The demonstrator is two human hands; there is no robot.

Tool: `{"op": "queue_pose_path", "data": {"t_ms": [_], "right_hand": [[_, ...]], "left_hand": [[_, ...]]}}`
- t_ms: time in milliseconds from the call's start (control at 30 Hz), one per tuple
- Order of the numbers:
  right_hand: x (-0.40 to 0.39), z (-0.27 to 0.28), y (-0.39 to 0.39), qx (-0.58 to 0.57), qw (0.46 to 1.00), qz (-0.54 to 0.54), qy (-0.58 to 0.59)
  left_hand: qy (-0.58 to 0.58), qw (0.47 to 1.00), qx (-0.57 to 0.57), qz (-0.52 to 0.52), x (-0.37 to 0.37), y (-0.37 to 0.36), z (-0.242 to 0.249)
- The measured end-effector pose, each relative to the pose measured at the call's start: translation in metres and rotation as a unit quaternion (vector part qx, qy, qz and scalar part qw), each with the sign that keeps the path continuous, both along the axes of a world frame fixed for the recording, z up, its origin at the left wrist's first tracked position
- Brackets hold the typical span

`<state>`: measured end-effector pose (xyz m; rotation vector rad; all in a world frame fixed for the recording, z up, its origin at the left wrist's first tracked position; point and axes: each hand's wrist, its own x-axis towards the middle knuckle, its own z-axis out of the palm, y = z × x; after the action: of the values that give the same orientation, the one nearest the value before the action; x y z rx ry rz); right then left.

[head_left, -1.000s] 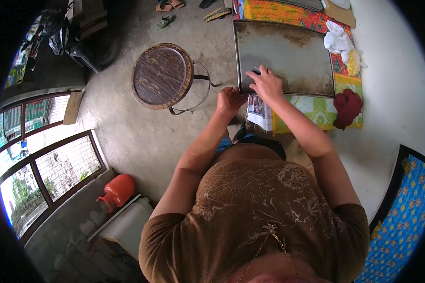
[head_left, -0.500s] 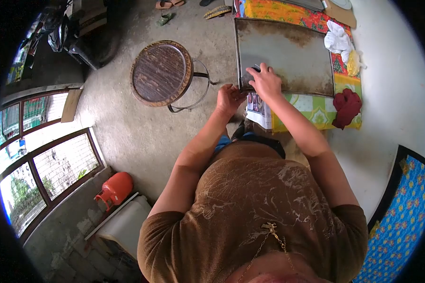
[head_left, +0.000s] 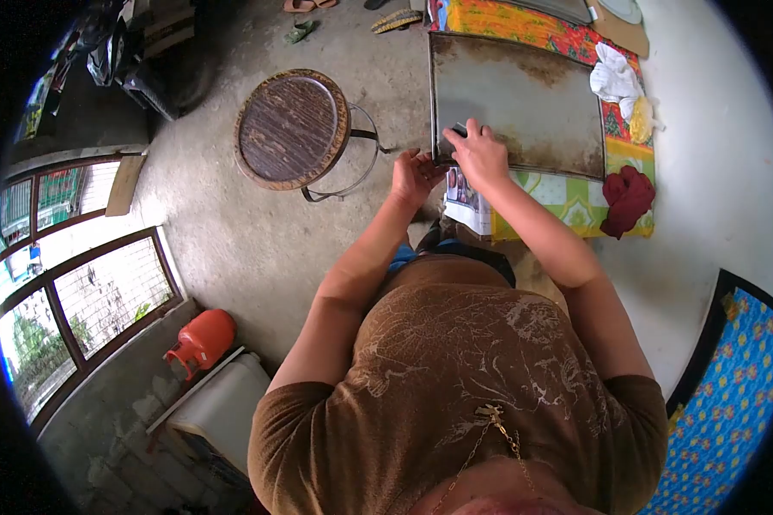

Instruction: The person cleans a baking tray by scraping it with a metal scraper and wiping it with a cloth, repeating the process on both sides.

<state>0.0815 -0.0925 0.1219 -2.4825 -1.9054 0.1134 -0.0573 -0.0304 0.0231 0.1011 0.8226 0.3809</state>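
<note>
A grey, dark-framed panel [head_left: 524, 99] with rusty brown stains lies across the cloth-covered table in front of me. My right hand [head_left: 479, 158] rests over its near left part, fingers closed around a small dark block [head_left: 460, 130] against the surface. Most of that block is hidden beneath the fingers. At the near left corner of the panel, my left hand [head_left: 416, 178] has its fingers curled at the frame edge, with the thumb side close to the corner.
Printed paper [head_left: 465, 206] hangs at the table's near edge. A maroon cloth [head_left: 629, 201], a white cloth [head_left: 614, 75] and a yellow bag [head_left: 642, 120] lie along the right. Left stands a round wooden stool [head_left: 290, 129]; an orange gas cylinder [head_left: 204, 338] sits by the window wall.
My right hand has shifted slightly left and toward me over the panel, with the dark block. The left hand stays at the corner.
</note>
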Motion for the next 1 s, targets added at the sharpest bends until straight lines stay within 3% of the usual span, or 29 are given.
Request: {"op": "queue_pose_path", "data": {"t_ms": [400, 533, 733, 1000], "right_hand": [[0.019, -0.006, 0.032, 0.062, 0.997, -0.049, 0.004], [0.012, -0.006, 0.035, 0.014, 1.000, -0.013, -0.017], [0.018, -0.007, 0.040, 0.054, 0.997, 0.036, -0.037], [0.001, -0.001, 0.019, 0.017, 0.983, 0.137, -0.124]], "left_hand": [[-0.031, 0.993, -0.007, 0.110, 0.008, 0.019, -0.013], [-0.021, 0.996, 0.013, 0.088, 0.011, 0.011, -0.017], [-0.020, 1.000, 0.011, 0.021, 0.014, 0.000, -0.031], [0.003, 0.999, 0.034, -0.004, 0.013, -0.001, -0.023]]}}
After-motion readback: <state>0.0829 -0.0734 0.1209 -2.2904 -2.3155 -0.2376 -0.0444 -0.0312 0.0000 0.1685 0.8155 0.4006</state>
